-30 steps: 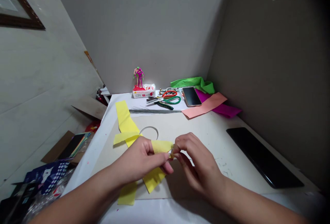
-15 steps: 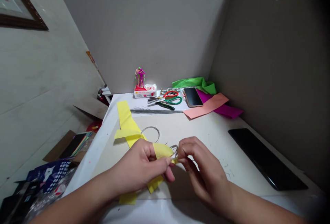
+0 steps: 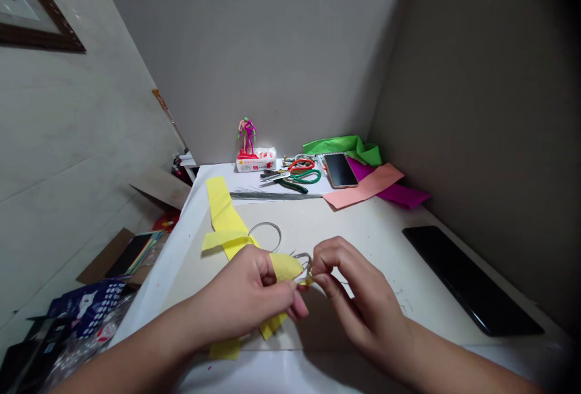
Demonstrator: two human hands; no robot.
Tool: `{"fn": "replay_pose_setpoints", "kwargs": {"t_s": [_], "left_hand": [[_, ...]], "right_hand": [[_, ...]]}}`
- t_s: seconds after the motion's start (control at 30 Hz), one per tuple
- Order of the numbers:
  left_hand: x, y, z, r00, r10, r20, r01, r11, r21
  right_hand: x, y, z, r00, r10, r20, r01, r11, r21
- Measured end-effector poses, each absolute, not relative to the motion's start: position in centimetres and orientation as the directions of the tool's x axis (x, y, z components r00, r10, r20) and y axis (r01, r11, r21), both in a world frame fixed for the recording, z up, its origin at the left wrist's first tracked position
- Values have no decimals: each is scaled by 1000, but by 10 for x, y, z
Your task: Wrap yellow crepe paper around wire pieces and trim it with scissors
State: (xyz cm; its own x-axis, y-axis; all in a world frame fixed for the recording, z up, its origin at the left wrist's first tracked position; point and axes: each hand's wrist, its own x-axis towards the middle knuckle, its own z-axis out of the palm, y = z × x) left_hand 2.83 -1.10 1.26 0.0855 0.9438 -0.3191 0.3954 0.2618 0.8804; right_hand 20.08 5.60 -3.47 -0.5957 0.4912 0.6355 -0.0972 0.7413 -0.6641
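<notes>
My left hand (image 3: 258,294) is closed round a small yellow crepe paper piece (image 3: 285,265), its thumb pressed on the lower edge. A thin grey looped strip (image 3: 305,256) shows at the far end of this paper, between the two hands. My right hand (image 3: 351,291) pinches at the tip of the yellow paper with thumb and forefinger; exactly what lies between those fingertips is hidden. Under and behind my left hand lies a longer yellow crepe strip (image 3: 222,206). Just beyond, a thin grey ring (image 3: 280,233) rests on the board.
Scissors (image 3: 311,176), a bundle of thin wires (image 3: 276,196) and a phone (image 3: 340,170) lie at the back. Nearby are green (image 3: 336,144), salmon (image 3: 363,187) and purple (image 3: 408,196) paper pieces. A figurine (image 3: 247,134) stands by a small packet (image 3: 254,163). A black slab (image 3: 467,279) lies right.
My right hand has shifted very slightly, its fingers still pinched at the tip of the yellow paper. My left hand has barely moved.
</notes>
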Motion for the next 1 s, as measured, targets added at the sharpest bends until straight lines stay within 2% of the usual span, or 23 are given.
{"fn": "replay_pose_setpoints", "kwargs": {"t_s": [0.47, 0.8, 1.0], "left_hand": [[25, -10, 8, 16, 962, -272, 377, 246, 893], [31, -11, 11, -24, 972, -233, 383, 224, 896], [31, -12, 12, 12, 980, -199, 318, 185, 930]], "right_hand": [[201, 64, -31, -537, 549, 640, -67, 729, -681], [204, 57, -30, -537, 452, 713, -99, 805, -585], [202, 59, -29, -529, 491, 692, -80, 783, -617]]}}
